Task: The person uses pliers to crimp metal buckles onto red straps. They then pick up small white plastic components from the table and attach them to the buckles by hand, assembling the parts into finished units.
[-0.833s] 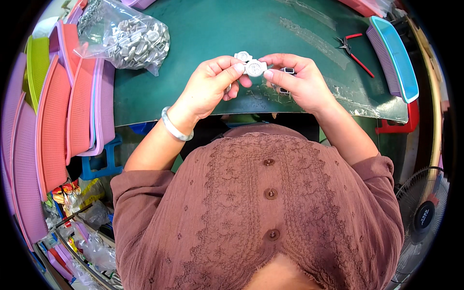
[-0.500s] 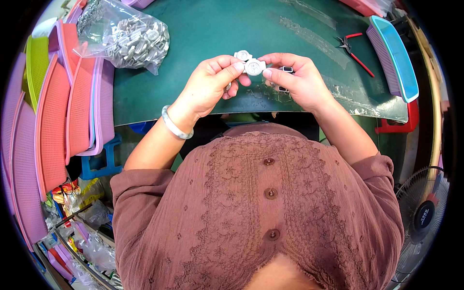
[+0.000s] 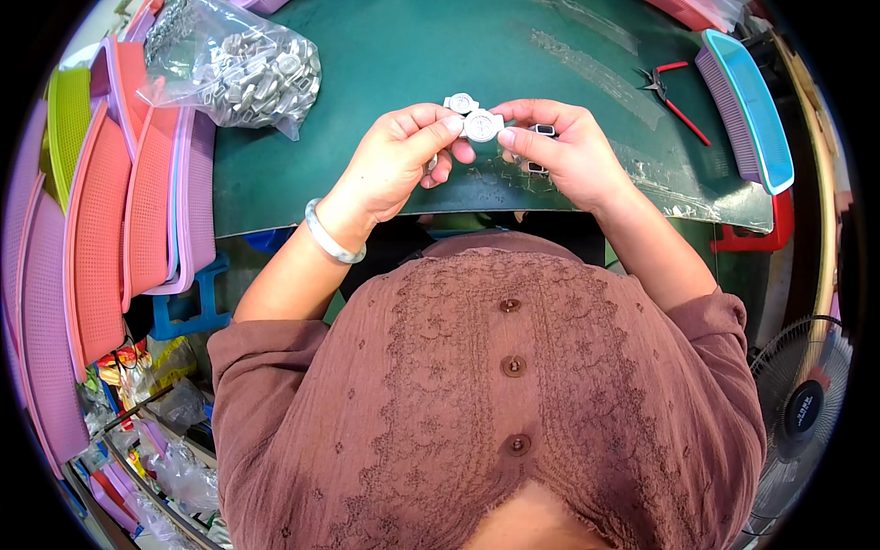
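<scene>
Between my two hands, just above the near part of the green table point(image 3: 385, 55), is a silver round watch-shaped metal piece point(image 3: 480, 126). My left hand point(image 3: 403, 151) pinches its left side between thumb and fingers, and my right hand point(image 3: 573, 160) pinches its right side. A smaller round silver piece point(image 3: 461, 103) sits right behind it, by my left fingertips; whether the two are joined I cannot tell. Silver square-framed pieces point(image 3: 544, 131) poke out from among my right fingers. A bit of silver also shows under my left fingers, mostly hidden.
At the back left lies a clear plastic bag point(image 3: 261, 78) of silver metal pieces. Stacked pink and purple baskets point(image 3: 96, 238) line the left side. Red-handled pliers point(image 3: 674, 101) and a blue-and-purple basket point(image 3: 747, 110) are at the right. A fan point(image 3: 802, 403) stands lower right.
Both hands keep their hold in nearly the same place. The larger round piece has tilted or shifted very slightly.
</scene>
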`<state>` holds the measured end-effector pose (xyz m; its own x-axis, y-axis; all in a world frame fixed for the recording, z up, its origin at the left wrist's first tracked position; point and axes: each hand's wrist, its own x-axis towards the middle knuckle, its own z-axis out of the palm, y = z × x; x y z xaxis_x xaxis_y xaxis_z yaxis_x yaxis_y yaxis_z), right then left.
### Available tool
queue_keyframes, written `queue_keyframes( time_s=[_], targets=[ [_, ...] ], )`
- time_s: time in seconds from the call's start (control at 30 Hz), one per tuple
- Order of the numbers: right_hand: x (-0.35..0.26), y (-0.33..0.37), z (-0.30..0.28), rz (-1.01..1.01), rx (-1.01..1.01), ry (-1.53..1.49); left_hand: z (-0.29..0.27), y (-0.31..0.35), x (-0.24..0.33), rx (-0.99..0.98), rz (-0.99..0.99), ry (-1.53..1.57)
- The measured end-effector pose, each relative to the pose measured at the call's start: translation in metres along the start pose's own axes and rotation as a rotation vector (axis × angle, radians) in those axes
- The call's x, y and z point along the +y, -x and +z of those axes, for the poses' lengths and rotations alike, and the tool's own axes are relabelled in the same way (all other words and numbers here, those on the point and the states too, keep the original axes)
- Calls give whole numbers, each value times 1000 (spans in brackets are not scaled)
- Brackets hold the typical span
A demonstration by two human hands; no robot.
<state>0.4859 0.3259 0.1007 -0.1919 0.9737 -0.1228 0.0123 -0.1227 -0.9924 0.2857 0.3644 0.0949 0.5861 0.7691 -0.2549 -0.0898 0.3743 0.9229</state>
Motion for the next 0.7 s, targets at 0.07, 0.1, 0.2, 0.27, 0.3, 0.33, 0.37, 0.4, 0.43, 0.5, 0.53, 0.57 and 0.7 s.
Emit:
queue_keyframes(
  time_s=[0.07,0.1,0.2,0.27,0.3,0.33,0.37,0.4,0.43,0.5,0.53,0.57,0.7],
  targets=[
    [1,0,0,-7,-1,3,0,0,0,2,-1,4],
    [1,0,0,-5,-1,5,0,0,0,2,-3,8],
    [0,0,0,3,1,9,1,1,1,4,-9,18],
    [-1,1,1,13,3,9,2,2,2,6,-15,24],
    [-1,0,1,14,2,5,2,2,2,6,-17,27],
    [-1,0,1,16,1,1,2,2,3,5,-19,29],
    [-1,0,1,17,-1,-3,2,2,3,5,-21,31],
    [-1,0,1,13,0,-1,2,2,3,3,-22,34],
    [-1,0,1,9,2,1,2,2,3,1,-23,38],
    [-1,0,1,1,2,7,1,2,3,-8,-33,75],
    [-2,0,1,-4,2,12,0,2,3,-15,-42,110],
    [-2,0,1,-8,1,17,-1,1,2,-22,-52,145],
    [1,1,2,-105,38,92,2,3,2,-4,-34,196]
  ],
)
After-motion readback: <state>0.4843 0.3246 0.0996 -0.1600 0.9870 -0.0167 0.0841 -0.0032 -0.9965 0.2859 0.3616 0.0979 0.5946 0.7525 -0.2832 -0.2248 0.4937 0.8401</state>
